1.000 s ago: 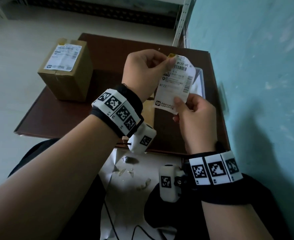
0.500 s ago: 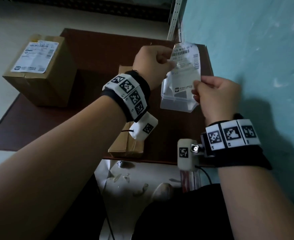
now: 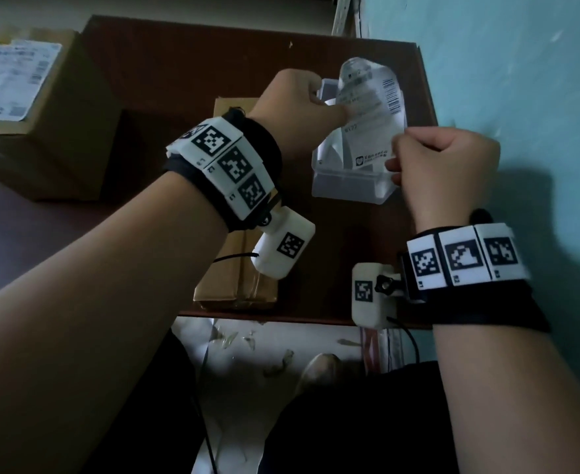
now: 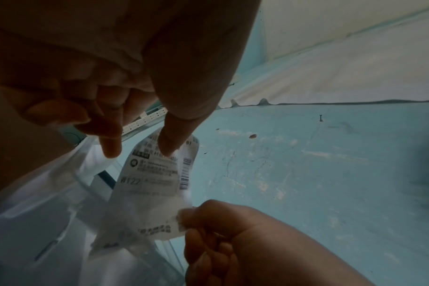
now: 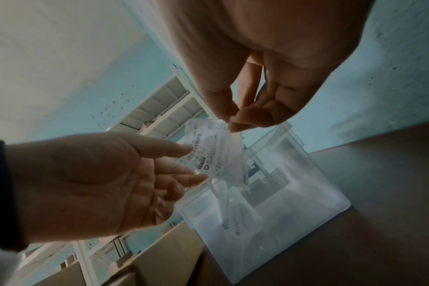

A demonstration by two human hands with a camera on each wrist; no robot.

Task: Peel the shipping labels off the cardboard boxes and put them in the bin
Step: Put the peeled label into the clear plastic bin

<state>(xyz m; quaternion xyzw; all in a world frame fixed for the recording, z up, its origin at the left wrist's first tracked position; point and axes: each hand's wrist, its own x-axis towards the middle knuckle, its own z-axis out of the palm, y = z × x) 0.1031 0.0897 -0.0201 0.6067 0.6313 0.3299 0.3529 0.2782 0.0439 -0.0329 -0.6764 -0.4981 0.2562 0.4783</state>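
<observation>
A peeled white shipping label (image 3: 370, 107) hangs over the clear plastic bin (image 3: 350, 189) at the table's right side. My right hand (image 3: 396, 162) pinches the label's near edge between thumb and forefinger (image 5: 229, 122). My left hand (image 3: 336, 111) has its fingers spread; only the thumb tip (image 4: 168, 149) touches the label's printed face (image 4: 157, 174), and the forefinger (image 4: 110, 147) stands apart from it. Another label (image 5: 235, 224) lies inside the bin (image 5: 294, 212). A bare cardboard box (image 3: 237, 275) lies under my left wrist. A second box (image 3: 59, 138) at the left carries its label (image 3: 11, 80).
The brown table (image 3: 179, 73) ends at a blue wall (image 3: 521, 97) just right of the bin. Paper scraps litter the floor (image 3: 264, 354) below the table's near edge. Metal shelving (image 5: 164, 108) stands behind the table.
Both hands carried the label forward and down over the bin. My left hand let go of its pinch on the top edge and spread its fingers; the right hand kept its pinch.
</observation>
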